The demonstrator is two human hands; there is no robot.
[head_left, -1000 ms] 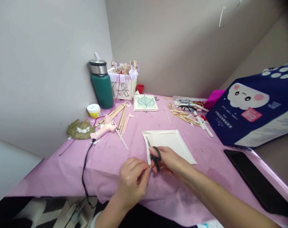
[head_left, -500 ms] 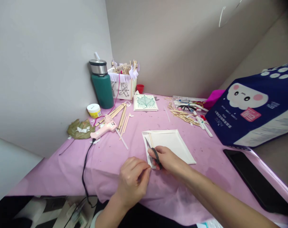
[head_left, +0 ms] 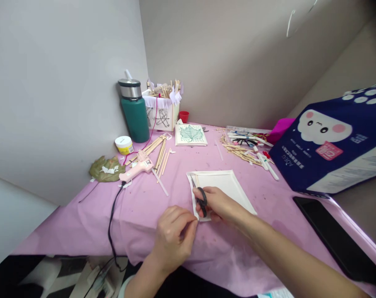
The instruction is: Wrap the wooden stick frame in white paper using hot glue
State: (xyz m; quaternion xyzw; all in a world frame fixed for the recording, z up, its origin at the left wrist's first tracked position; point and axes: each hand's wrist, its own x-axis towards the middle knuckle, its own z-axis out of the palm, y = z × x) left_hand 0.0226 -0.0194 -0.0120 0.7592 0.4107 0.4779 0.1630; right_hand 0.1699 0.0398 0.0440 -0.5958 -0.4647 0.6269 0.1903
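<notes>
The white card tray (head_left: 220, 179) looked matt and smooth, like thick paperboard. Over it, the scissors (head_left: 202, 202) showed black plastic handles with a slight gloss and a bright metal blade. Left of the tray, the glue gun (head_left: 137, 169) was smooth pale-pink plastic, beside matt, unpainted wooden sticks (head_left: 159, 155). Beyond the tray, the green flask (head_left: 135, 120) had a satin finish and a steel collar. Beneath the tray lay the creased pink tablecloth (head_left: 82, 223), soft and matt.

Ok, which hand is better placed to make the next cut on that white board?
Probably the right hand: it holds the black-handled scissors at the edge of the white board. The left hand shows no tool, its fingertips only near the board's corner.
</notes>
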